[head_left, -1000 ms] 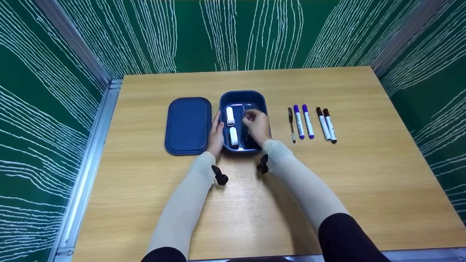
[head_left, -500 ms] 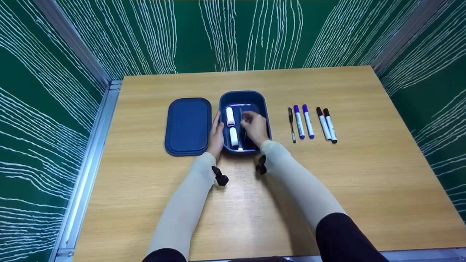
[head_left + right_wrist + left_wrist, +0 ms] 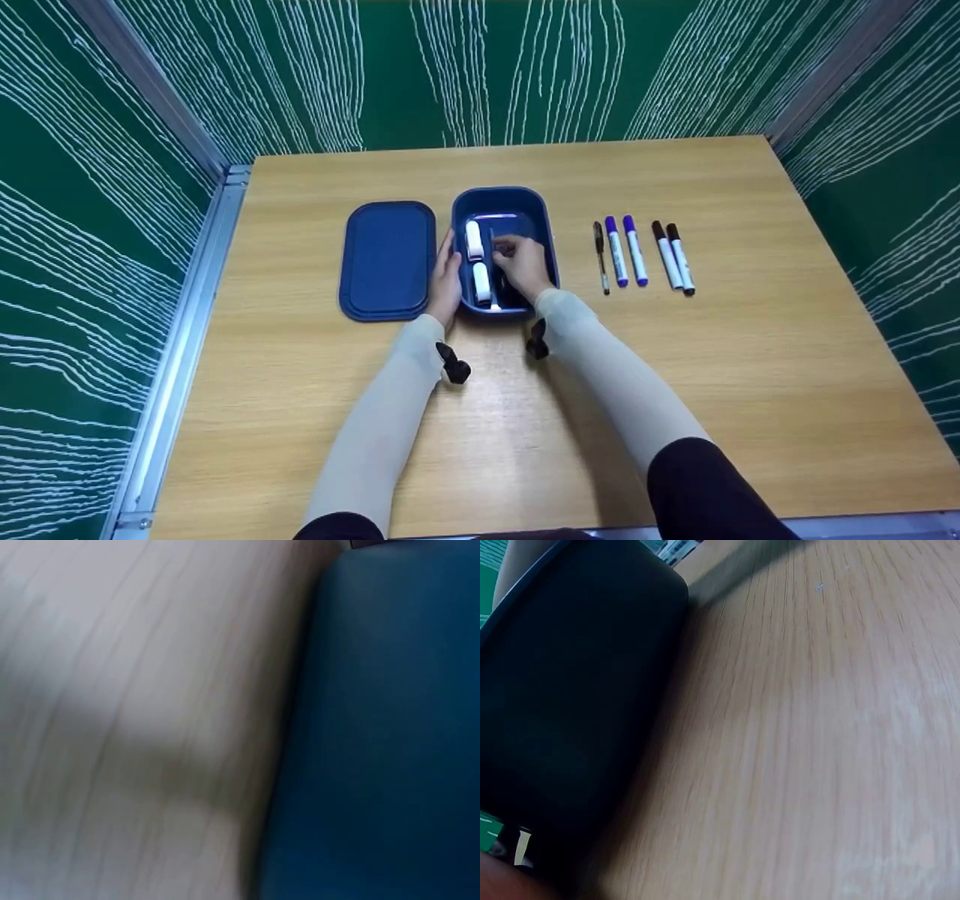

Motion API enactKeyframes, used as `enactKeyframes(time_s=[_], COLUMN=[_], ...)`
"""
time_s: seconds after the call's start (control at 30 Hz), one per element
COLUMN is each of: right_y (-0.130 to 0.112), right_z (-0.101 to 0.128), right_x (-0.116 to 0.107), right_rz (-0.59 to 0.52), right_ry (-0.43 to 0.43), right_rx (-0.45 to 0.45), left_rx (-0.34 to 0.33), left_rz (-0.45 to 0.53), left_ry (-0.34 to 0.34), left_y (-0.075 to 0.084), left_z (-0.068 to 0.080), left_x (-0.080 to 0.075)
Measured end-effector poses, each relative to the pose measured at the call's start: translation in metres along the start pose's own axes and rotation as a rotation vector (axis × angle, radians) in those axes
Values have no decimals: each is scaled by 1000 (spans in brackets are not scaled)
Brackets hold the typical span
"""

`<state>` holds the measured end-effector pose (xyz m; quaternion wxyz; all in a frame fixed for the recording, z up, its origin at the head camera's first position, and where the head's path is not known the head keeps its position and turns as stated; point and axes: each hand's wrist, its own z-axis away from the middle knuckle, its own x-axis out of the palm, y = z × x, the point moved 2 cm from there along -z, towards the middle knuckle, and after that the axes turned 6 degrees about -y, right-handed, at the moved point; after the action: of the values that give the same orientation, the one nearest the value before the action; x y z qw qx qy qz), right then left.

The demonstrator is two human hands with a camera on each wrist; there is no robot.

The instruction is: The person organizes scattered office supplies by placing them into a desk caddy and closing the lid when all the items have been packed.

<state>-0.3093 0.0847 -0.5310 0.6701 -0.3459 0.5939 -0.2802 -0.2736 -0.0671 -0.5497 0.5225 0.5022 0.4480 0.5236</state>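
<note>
A dark blue box [image 3: 501, 196] sits uncovered in the middle of the table. My left hand [image 3: 444, 285] lies along its left wall with the fingers straight. Inside the box, my right hand [image 3: 523, 266] pinches a slim dark pen [image 3: 492, 234], most of which its fingers hide. Two white rounded objects [image 3: 474, 240] lie end to end along the box's left side, just left of the pen. The left wrist view shows the box's dark outer wall [image 3: 577, 682] close up; in the right wrist view its blue wall [image 3: 382, 727] fills the right half.
The matching blue lid [image 3: 388, 261] lies flat left of the box. To the right stand in a row a black pen [image 3: 601, 255], two purple-capped markers [image 3: 616, 251] and two dark-capped markers [image 3: 667, 255]. Green walls with white streaks enclose the wooden table [image 3: 300, 420].
My right hand has shifted left and slightly toward me inside the box, bringing the pen closer to the white objects. The left hand has stayed at the box's side.
</note>
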Motion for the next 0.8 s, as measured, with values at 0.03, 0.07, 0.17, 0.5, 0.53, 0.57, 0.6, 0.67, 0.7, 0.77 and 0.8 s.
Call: enactKeyframes(time_s=[0.03,0.07,0.17,0.5,0.53,0.57,0.6,0.67,0.7,0.77,0.8], right_y=[0,0,0,6,6,7,7,8,8,8,7], right_z=[0,0,0,-2,-2,-2,-2,-3,-3,-3,-3], right_x=[0,0,1,6,6,7,7,7,8,8,8], right_rz=[-1,2,14,55,62,68,72,77,78,78,78], right_ry=[-4,-8,-26,-80,-83,-87,-91,-100,-104,-113,-115], right_rx=[3,3,11,8,3,-1,-5,-13,-16,-19,-22], left_rx=[-2,-6,-16,-38,-38,-36,-32,-29,-28,-28,-29], left_rz=[5,7,9,-22,-26,-27,-27,-29,-30,-31,-32], left_ry=[-2,-5,-10,-5,-5,-6,-6,-3,0,4,5], left_y=[0,0,0,-2,-2,-1,-1,-1,-1,0,0], left_z=[0,0,0,1,2,2,2,2,2,2,2], left_x=[0,0,-1,-1,0,0,0,0,0,0,0])
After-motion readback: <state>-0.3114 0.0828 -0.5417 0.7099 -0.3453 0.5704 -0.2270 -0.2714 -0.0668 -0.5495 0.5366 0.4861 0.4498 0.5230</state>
